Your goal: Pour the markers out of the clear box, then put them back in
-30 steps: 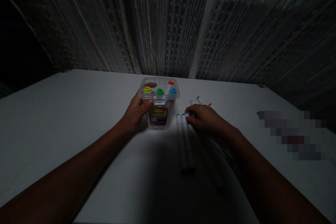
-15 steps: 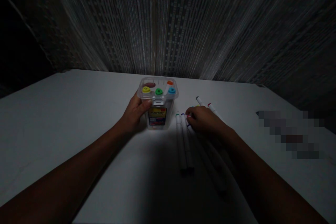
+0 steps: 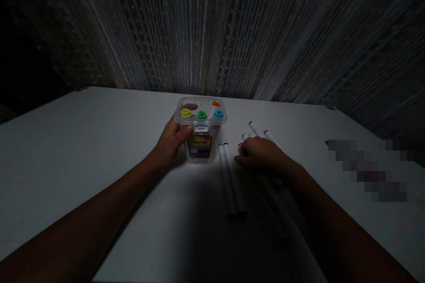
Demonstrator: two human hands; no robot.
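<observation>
Left hand (image 3: 171,141): fingers (image 3: 187,130) clasp clear plastic marker box (image 3: 215,141), upright near tabletop's (image 3: 83,141) far edge | Right hand (image 3: 262,154): just shifted off two white markers (image 3: 229,181), fingers (image 3: 241,159) loosely curled, holding nothing, beside other marker tips (image 3: 254,128)

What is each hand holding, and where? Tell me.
The left hand grips the clear box at its left side and front, below the rim. The right hand lies over the markers; no hold shows.
</observation>
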